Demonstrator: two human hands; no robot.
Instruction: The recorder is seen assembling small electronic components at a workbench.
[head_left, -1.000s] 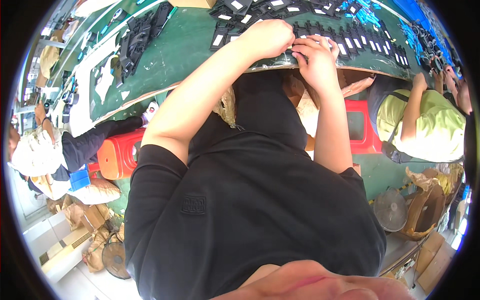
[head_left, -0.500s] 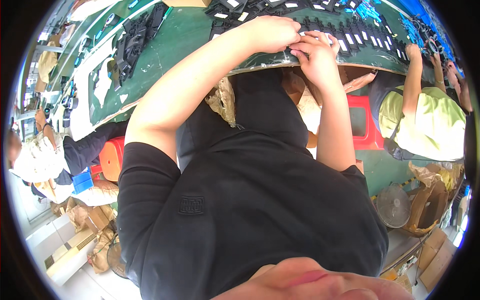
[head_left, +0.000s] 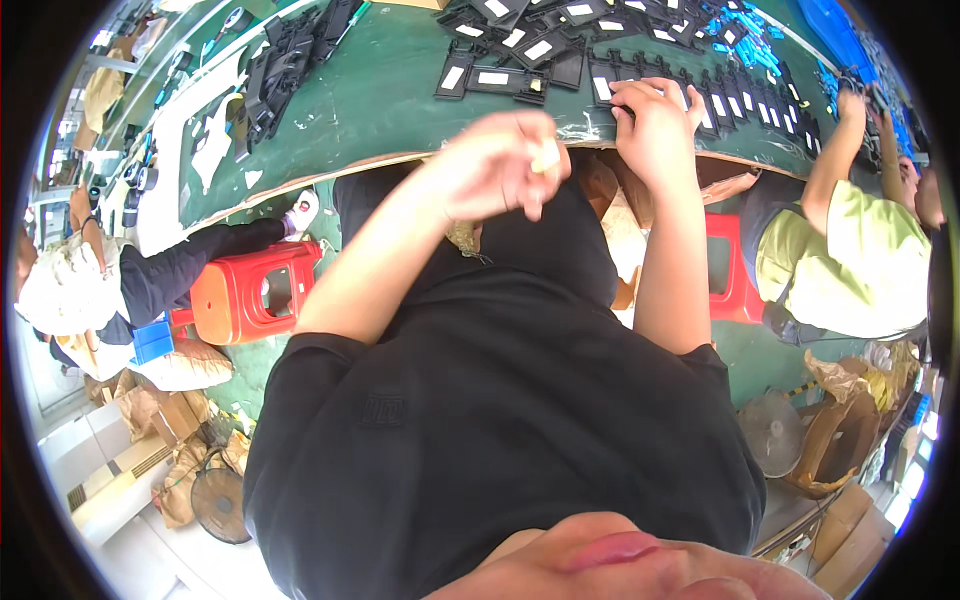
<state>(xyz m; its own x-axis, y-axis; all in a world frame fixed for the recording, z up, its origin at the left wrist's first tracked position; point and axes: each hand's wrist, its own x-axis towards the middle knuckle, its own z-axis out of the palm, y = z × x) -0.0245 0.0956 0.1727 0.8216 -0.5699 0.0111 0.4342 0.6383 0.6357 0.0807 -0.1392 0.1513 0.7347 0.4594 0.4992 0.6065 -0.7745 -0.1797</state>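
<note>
My left hand (head_left: 505, 168) is in the air just in front of the table's near edge, blurred by motion. Its fingers are curled, with a small pale yellow piece (head_left: 545, 157) at the fingertips. On the table my right hand (head_left: 655, 122) is bent over the near left end of a row of black plastic parts (head_left: 745, 103) with white labels. Its thumb and fingers close on one of these parts, mostly hidden beneath the hand. Left of that hand lies another labelled black plastic part (head_left: 492, 78), flat on the green tabletop (head_left: 390, 110).
Farther back are a heap of labelled black parts (head_left: 600, 15) and blue pieces (head_left: 745, 40). More black parts (head_left: 290, 70) lie at the left. A co-worker in a yellow-green shirt (head_left: 840, 255) works at the right. Red stools (head_left: 240, 300) and a fan (head_left: 770, 435) stand nearby.
My left hand has left the parts beside my right hand and moved toward me, past the table edge. My right hand stays at the row. The view has shifted, showing more tabletop.
</note>
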